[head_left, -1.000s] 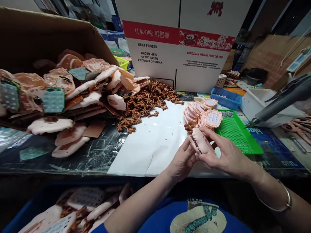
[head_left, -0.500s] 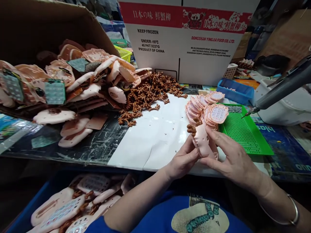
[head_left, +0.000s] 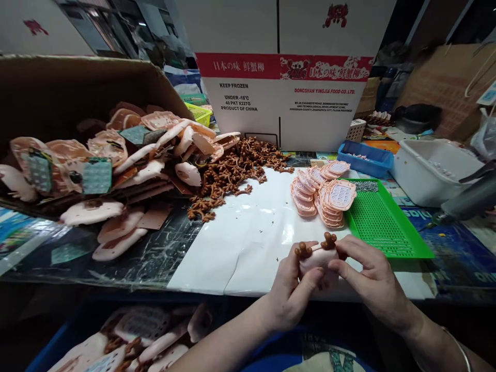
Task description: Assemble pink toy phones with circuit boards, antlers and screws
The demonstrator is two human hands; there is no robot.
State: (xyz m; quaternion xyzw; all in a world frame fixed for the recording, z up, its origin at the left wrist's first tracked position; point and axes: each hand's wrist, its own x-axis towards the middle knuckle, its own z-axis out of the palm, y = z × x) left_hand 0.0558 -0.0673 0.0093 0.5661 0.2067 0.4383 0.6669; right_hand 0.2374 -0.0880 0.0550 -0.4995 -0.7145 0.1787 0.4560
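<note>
From my distant post, I had the left hand [head_left: 290, 292] pinching a pink plastic shell [head_left: 313, 261] and the right hand's [head_left: 372, 276] fingers closed on its other end, at the tabletop's [head_left: 248, 253] near edge. Just turned, it showed brown antler-shaped pieces [head_left: 303, 250] apart along its top, apparently easier to reach.

I work at a wide table [head_left: 165, 258] covered in shiny dark plastic, with a white sheet [head_left: 232, 248] laid over the middle in front of me. Light glares off that sheet, while the space under my table lies in deep shadow. A tall white carton [head_left: 240, 129] blocks my view straight ahead. Behind, at upper left, I see framed panels [head_left: 112, 23], too dim to call windows; brown cardboard [head_left: 453, 93] stands at my right.
</note>
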